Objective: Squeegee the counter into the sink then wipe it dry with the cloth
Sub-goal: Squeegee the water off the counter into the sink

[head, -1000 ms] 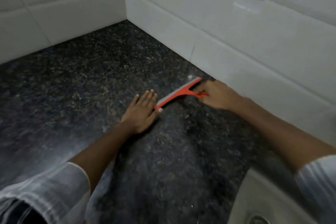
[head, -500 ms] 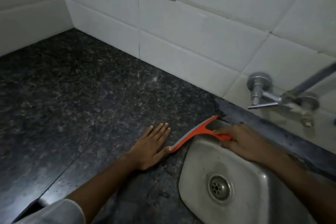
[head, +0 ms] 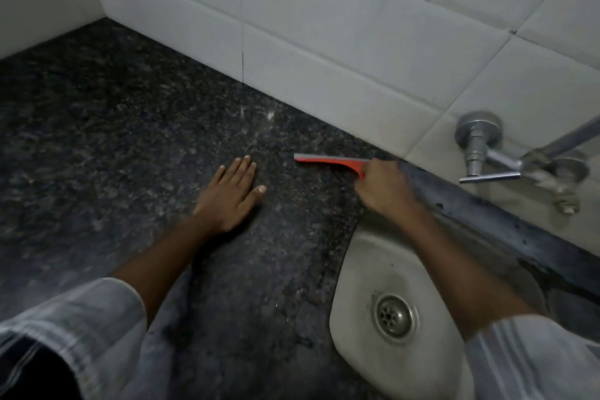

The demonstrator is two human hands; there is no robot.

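My right hand grips the handle of an orange squeegee with a grey blade. The blade lies over the dark speckled granite counter, close to the tiled back wall and just left of the sink. My left hand rests flat on the counter with straight fingers, a short way left of the blade's tip. The steel sink with its round drain is at the lower right, partly behind my right forearm. No cloth is in view.
A metal tap with a lever handle juts from the white tiled wall above the sink. A dark raised ledge runs behind the sink. The counter ends in a wall corner at the far left.
The squeegee has gone from the sink's rim back over the counter near the wall, its blade now pointing left. It no longer touches my left hand, which stays flat.
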